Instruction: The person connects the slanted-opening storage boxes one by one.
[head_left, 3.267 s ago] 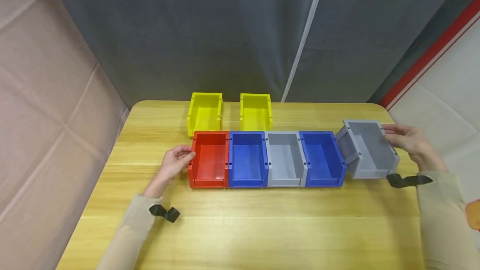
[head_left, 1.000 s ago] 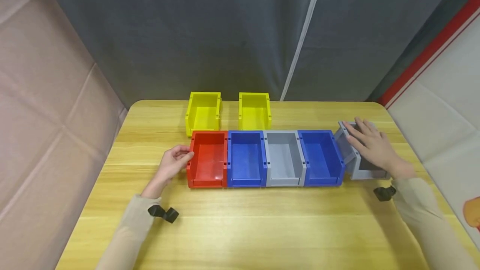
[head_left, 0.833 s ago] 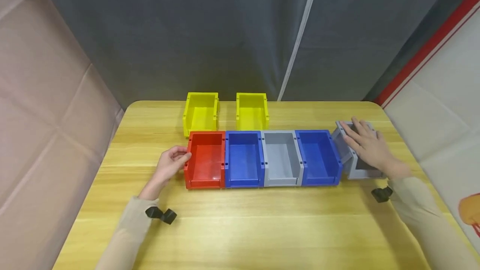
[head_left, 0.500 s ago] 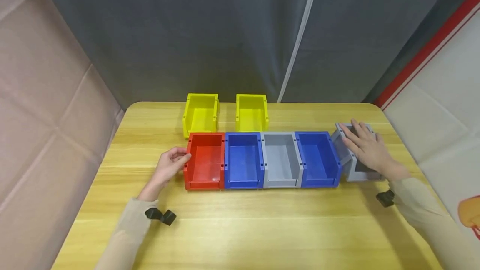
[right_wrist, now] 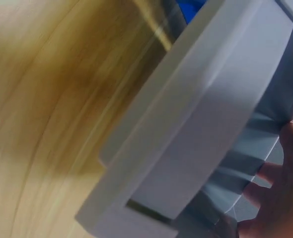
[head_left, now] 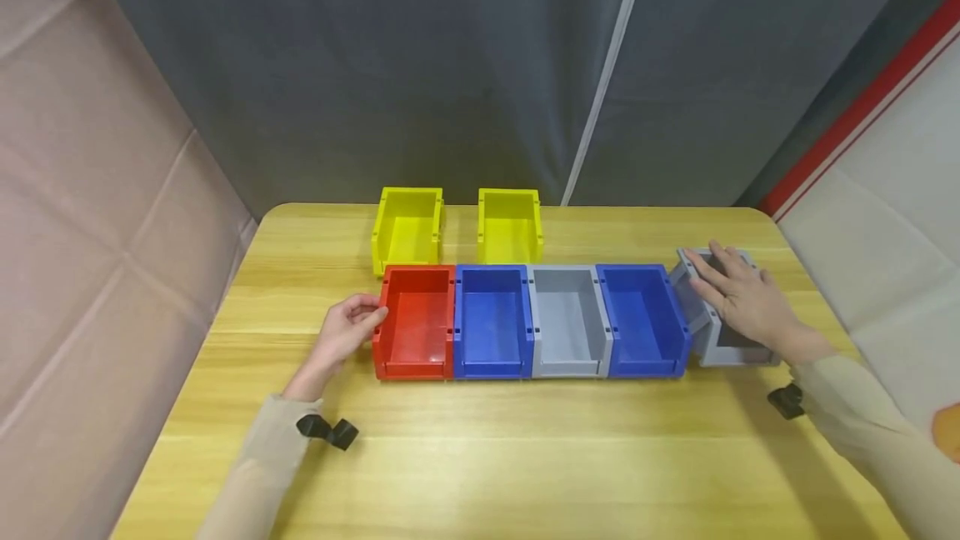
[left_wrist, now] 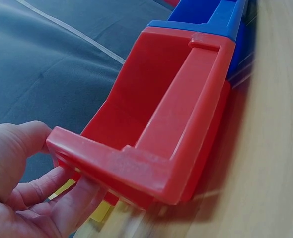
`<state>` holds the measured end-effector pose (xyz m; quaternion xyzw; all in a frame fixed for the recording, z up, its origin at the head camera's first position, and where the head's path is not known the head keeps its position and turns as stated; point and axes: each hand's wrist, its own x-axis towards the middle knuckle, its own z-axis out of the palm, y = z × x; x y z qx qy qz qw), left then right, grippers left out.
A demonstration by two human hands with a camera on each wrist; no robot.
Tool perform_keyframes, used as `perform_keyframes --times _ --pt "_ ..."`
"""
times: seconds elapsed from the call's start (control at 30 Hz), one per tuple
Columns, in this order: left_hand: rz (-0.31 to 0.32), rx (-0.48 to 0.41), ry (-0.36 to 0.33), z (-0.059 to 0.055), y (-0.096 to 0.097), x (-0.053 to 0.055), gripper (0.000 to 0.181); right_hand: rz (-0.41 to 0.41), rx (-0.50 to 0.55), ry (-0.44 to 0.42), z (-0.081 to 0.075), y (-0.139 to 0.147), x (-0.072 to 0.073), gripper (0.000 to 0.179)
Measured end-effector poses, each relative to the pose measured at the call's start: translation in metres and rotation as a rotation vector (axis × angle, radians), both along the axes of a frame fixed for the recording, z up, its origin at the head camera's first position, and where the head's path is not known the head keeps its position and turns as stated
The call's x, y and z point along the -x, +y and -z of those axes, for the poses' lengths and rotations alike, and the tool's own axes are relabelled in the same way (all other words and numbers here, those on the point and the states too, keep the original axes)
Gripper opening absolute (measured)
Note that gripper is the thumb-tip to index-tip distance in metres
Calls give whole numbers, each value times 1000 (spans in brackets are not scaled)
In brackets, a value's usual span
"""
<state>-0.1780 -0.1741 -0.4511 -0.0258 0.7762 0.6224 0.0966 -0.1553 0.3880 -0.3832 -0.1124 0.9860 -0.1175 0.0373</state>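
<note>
A row of open-fronted storage bins stands on the wooden table: a red bin (head_left: 417, 327), a blue bin (head_left: 493, 323), a grey bin (head_left: 570, 323) and another blue bin (head_left: 645, 323). At the left end my left hand (head_left: 347, 327) pinches the red bin's side wall, thumb at the rim and fingers outside it in the left wrist view. More red plastic shows beneath that bin. At the right end stands a second grey bin (head_left: 738, 355), slightly angled to the row. My right hand (head_left: 753, 307) lies across its top, fingers extended; the right wrist view shows fingertips against its inner surface.
Two yellow bins (head_left: 407, 227) stand behind the row, apart from each other. The wooden table (head_left: 525, 457) extends in front of the row. A dark grey curtain (head_left: 412, 65) hangs past the far edge, with a pale padded wall (head_left: 90, 232) at the left.
My right hand has moved from gripping the end grey bin's right wall to lying over its top. That bin now sits lower and less tilted. My left hand stays at the red bin.
</note>
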Motion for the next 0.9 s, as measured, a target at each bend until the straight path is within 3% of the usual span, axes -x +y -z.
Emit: perform_keyframes --times 0.2,0.5,0.9 --pt "9 -9 11 0 0 1 30 3 -10 -20 4 1 -2 59" --pt "12 -8 9 -2 -1 2 31 23 -35 21 20 -4 -1 55" --pt "16 -30 1 -2 0 1 32 10 -44 0 25 -6 -7 56"
